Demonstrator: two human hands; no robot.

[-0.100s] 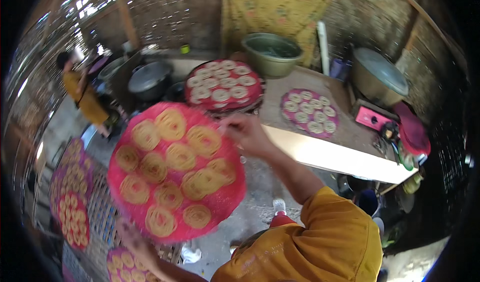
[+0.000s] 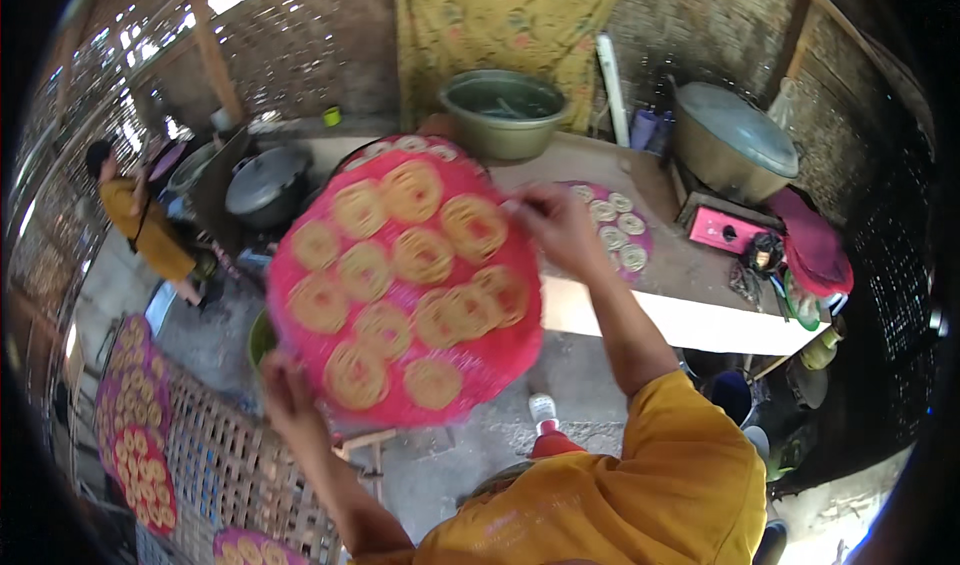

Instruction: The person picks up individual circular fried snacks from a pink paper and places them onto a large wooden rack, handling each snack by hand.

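Observation:
In front of me I hold up a round pink sheet (image 2: 393,363) that carries several yellowish coiled rings (image 2: 423,255), laid flat; a few overlap at its right. My right hand (image 2: 562,227) pinches the sheet's upper right edge. At the lower left edge, the fingers of my left hand (image 2: 290,397) are closed on the rim, with the tips partly hidden. Behind the held sheet, another round with pale rings (image 2: 411,145) shows only its far part. A purple round of pale rings (image 2: 630,227) lies on the table, partly covered by my right hand and forearm.
A large green basin (image 2: 505,115) and a lidded pot (image 2: 735,145) stand on the table (image 2: 665,290), near a pink stove (image 2: 722,230). A woven rack (image 2: 225,455) at lower left bears more ringed rounds (image 2: 145,475). Another person (image 2: 145,210) stands far left beside a dark pot (image 2: 268,185).
The held sheet has moved right and now covers much of the ringed round on the table. My left hand has risen with its edge. The view has also shifted slightly.

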